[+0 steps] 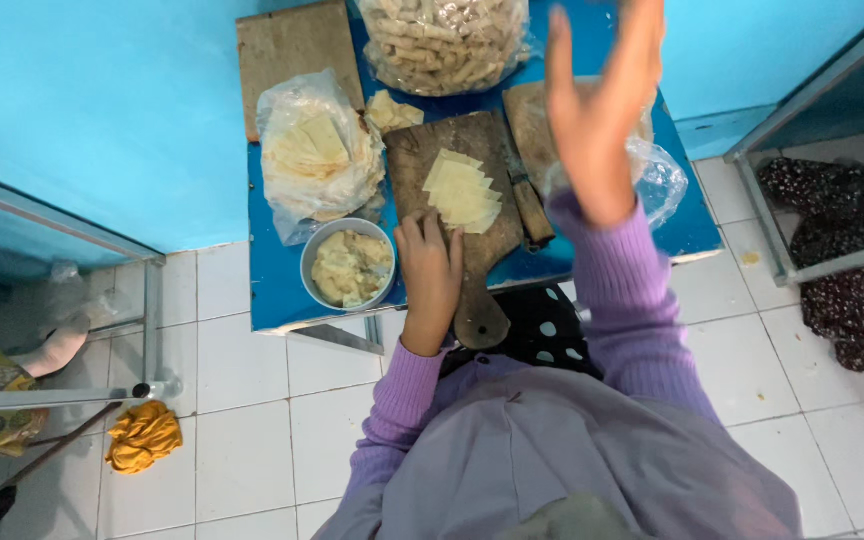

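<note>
Hands apart: left hand (430, 272) flat on cutting board (422, 160) beside bowl (348, 266), right hand (597, 110) raised, empty.

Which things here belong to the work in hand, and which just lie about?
In use: left hand, cutting board, stacked dough squares, bowl of filling, knife, bag of wrappers, bag of finished rolls.

Lying about: yellow cloth, patterned fabric.

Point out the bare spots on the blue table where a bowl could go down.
Free blue table: the front-left strip left of the metal bowl, and the back-right corner past the clear plastic bag. Crowded: the middle, with the wrapper bag, cutting board, knife, left hand and raised right hand.
</note>
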A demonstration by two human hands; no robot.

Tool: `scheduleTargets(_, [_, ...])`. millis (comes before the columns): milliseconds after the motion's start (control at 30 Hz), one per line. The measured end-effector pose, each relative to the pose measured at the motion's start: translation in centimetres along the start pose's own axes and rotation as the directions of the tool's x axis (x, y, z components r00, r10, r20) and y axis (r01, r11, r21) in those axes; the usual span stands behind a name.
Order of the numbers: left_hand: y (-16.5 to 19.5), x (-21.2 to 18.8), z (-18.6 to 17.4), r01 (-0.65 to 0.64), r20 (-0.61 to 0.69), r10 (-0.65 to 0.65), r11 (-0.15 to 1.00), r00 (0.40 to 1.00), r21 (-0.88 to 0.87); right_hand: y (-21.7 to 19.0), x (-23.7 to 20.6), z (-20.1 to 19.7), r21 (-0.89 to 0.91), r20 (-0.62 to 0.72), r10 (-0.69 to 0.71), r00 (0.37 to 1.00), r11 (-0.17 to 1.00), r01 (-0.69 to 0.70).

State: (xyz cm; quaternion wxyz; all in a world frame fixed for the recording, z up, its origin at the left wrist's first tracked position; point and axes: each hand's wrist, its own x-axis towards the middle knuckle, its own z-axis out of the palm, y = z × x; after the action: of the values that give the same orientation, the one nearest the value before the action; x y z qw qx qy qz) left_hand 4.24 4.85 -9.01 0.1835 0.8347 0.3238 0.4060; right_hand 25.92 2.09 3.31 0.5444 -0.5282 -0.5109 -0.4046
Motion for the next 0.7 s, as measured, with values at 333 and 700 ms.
scheduleTargets(333, [-0.6, 0.8, 2.4, 0.0, 0.016, -0.001, 0.998, 1.0, 0.068, -0.8, -11.7, -11.6, -0.665, 0.389, 0.52, 0.761, 0.73, -0.159])
scheduleTargets(700, [-1.1, 0.9, 4.0, 0.087, -0.035, -0.091, 0.991, 0.995, -0.102, 1.3, -14.1, -11.5, -0.443, 0.241, 0.622, 0.745, 0.753, -0.486])
